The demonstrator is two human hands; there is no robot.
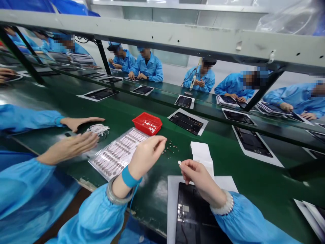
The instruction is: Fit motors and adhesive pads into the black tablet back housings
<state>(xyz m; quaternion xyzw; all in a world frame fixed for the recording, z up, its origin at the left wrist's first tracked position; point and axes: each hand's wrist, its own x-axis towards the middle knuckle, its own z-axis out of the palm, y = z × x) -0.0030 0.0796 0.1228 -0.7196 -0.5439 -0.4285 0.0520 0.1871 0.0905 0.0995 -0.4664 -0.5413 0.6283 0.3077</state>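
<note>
My left hand (148,154), with a blue wrist strap and a bangle, hovers over the green bench with its fingertips pinched together. Small dark and silvery bits (169,148) lie scattered beside those fingertips; whatever is in the pinch is hidden. Between thumb and finger, my right hand (200,176) holds a small round white piece (179,162). Below that hand lies a black tablet-like panel (186,223) on a white sheet (171,203), partly covered by my forearm. A folded white paper strip (201,152) lies just beyond my right hand.
A red tray (136,118) with white bits stands behind a flat tray (106,157) of small round parts with pale tails. At left are a co-worker's hands (71,147) and white strips (98,129). More panels (186,121) lie beyond; a beam (162,32) crosses overhead.
</note>
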